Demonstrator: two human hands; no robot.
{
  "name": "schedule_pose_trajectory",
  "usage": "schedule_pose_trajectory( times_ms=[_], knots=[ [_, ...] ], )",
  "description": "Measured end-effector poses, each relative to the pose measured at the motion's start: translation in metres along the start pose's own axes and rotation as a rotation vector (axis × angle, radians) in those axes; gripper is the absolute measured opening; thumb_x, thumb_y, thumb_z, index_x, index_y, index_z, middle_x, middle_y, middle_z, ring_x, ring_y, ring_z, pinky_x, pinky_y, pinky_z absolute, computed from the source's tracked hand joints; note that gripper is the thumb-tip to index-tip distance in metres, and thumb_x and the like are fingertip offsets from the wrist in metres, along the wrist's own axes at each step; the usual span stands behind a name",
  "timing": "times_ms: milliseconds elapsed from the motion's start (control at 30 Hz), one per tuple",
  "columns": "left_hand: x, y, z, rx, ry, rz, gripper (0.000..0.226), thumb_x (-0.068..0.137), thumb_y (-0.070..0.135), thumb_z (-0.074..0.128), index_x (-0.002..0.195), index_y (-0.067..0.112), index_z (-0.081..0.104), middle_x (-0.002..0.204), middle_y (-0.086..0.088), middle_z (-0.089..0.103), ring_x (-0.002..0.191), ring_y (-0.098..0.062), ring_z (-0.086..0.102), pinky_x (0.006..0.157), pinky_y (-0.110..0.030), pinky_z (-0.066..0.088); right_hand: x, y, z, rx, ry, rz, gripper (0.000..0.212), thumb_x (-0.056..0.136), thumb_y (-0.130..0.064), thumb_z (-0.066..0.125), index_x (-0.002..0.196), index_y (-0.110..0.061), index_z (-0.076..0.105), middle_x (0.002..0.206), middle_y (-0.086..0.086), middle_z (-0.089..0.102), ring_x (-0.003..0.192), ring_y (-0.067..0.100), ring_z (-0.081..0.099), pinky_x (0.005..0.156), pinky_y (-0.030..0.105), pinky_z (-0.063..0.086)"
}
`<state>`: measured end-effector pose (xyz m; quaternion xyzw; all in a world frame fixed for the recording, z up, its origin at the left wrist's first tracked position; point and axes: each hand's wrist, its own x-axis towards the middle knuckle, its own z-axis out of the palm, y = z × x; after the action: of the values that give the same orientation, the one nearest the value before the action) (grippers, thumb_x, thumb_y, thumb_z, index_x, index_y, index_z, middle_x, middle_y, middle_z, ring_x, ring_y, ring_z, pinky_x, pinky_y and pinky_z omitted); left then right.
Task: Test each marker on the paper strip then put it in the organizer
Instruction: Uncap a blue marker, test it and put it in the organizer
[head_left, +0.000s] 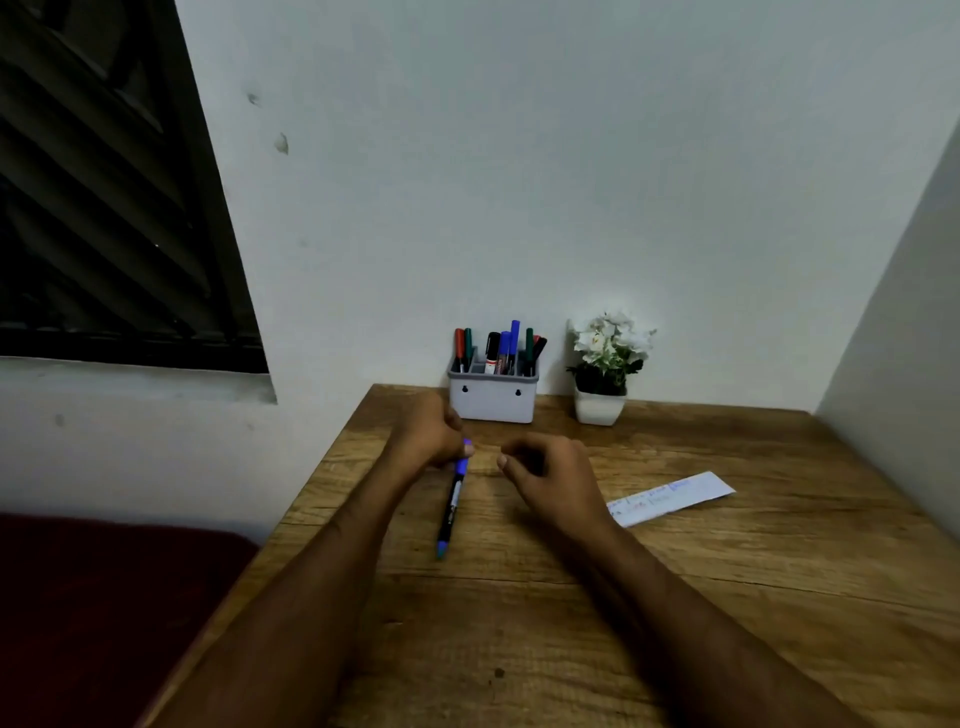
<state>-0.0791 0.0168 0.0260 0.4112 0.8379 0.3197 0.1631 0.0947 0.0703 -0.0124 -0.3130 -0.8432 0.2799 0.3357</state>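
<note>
My left hand (428, 434) grips the upper end of a blue marker (451, 506), whose black barrel slants down toward me and ends in a blue tip just over the wooden table (675, 597). My right hand (550, 475) hovers a little to the right of the marker with its fingers loosely curled and nothing in it. The white paper strip (675, 496), carrying faint coloured scribbles, lies on the table to the right of my right hand. The grey organizer (492, 400) stands at the back against the wall, holding several markers in red, green, black and blue.
A small white pot of white flowers (605, 371) stands right of the organizer. White walls close off the table at the back and on the right. A dark red surface (104, 597) lies below the table's left edge, under a dark window (104, 208).
</note>
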Motion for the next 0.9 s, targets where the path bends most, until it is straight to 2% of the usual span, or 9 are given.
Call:
schedule_pose_trajectory(
  times_ms=[100,167,267,433,533,700,767,833,900],
  knots=[
    [-0.01,0.024,0.004,-0.393,-0.044,-0.025,0.012,0.083,-0.003,0.074,0.094,0.002,0.075,0.092,-0.012,0.072,0.08,-0.019,0.072,0.068,-0.029,0.062,-0.002,0.001,-0.007,0.158,-0.011,0.107,0.019,0.097,-0.034,0.069,0.088,-0.021,0.079,0.074,-0.003,0.077,0.068,0.01,0.072,0.07,0.038,0.062],
    [-0.015,0.038,0.009,-0.583,-0.05,-0.042,0.015,0.084,-0.011,0.069,0.097,-0.006,0.073,0.09,-0.016,0.071,0.077,-0.021,0.071,0.058,-0.025,0.061,-0.005,0.001,-0.012,0.26,-0.037,0.157,0.024,0.097,-0.033,0.069,0.08,-0.02,0.078,0.069,0.001,0.076,0.062,0.015,0.072,0.064,0.042,0.062],
    [-0.02,0.054,0.022,-0.806,-0.101,-0.102,0.018,0.085,-0.016,0.063,0.101,-0.012,0.068,0.088,-0.019,0.069,0.081,-0.028,0.07,0.052,-0.027,0.06,-0.006,0.011,-0.019,0.276,0.0,0.226,0.022,0.095,-0.025,0.071,0.076,-0.016,0.077,0.066,0.004,0.075,0.054,0.013,0.067,0.055,0.034,0.055],
    [-0.025,0.073,0.051,-0.971,-0.183,-0.171,0.008,0.092,-0.01,0.059,0.095,-0.006,0.065,0.084,-0.019,0.069,0.074,-0.021,0.069,0.054,-0.031,0.061,-0.007,0.029,-0.033,0.243,0.047,0.312,0.022,0.095,-0.022,0.07,0.079,-0.009,0.078,0.062,0.007,0.073,0.05,0.009,0.063,0.058,0.032,0.052],
    [-0.02,0.08,0.067,-1.046,-0.132,-0.224,0.019,0.091,-0.016,0.054,0.083,-0.003,0.065,0.081,-0.019,0.068,0.07,-0.022,0.067,0.053,-0.03,0.06,-0.01,0.031,-0.043,0.24,0.06,0.333,0.027,0.096,-0.018,0.067,0.072,-0.01,0.076,0.057,0.004,0.069,0.047,0.008,0.058,0.052,0.025,0.045],
    [-0.013,0.091,0.089,-1.223,-0.168,-0.313,0.023,0.093,-0.015,0.049,0.089,-0.001,0.067,0.077,-0.015,0.068,0.068,-0.023,0.066,0.058,-0.035,0.057,-0.006,0.027,-0.062,0.308,0.072,0.414,0.034,0.099,-0.013,0.062,0.069,-0.003,0.074,0.052,0.004,0.062,0.041,0.012,0.053,0.045,0.023,0.04],
    [-0.006,0.089,0.084,-1.322,-0.072,-0.372,0.018,0.093,-0.011,0.053,0.087,0.001,0.066,0.074,-0.012,0.07,0.063,-0.019,0.068,0.061,-0.034,0.058,-0.008,0.027,-0.07,0.36,0.034,0.464,0.037,0.1,-0.011,0.06,0.067,-0.001,0.071,0.051,0.005,0.06,0.043,0.017,0.051,0.045,0.025,0.04],
    [0.009,0.077,0.067,-1.363,0.137,-0.419,0.009,0.092,-0.003,0.06,0.09,0.003,0.067,0.085,-0.012,0.072,0.069,-0.017,0.069,0.061,-0.028,0.059,-0.022,0.028,-0.077,0.386,-0.044,0.499,0.034,0.101,-0.011,0.059,0.069,-0.003,0.07,0.055,0.007,0.062,0.044,0.016,0.054,0.044,0.024,0.043],
    [0.024,0.061,0.054,-1.114,0.247,-0.308,0.005,0.091,0.003,0.066,0.093,0.007,0.069,0.095,-0.011,0.074,0.075,-0.015,0.071,0.059,-0.025,0.059,-0.035,0.033,-0.084,0.406,-0.045,0.479,0.031,0.102,-0.011,0.059,0.075,-0.002,0.072,0.06,0.009,0.067,0.047,0.014,0.058,0.046,0.023,0.047]
  ],
)
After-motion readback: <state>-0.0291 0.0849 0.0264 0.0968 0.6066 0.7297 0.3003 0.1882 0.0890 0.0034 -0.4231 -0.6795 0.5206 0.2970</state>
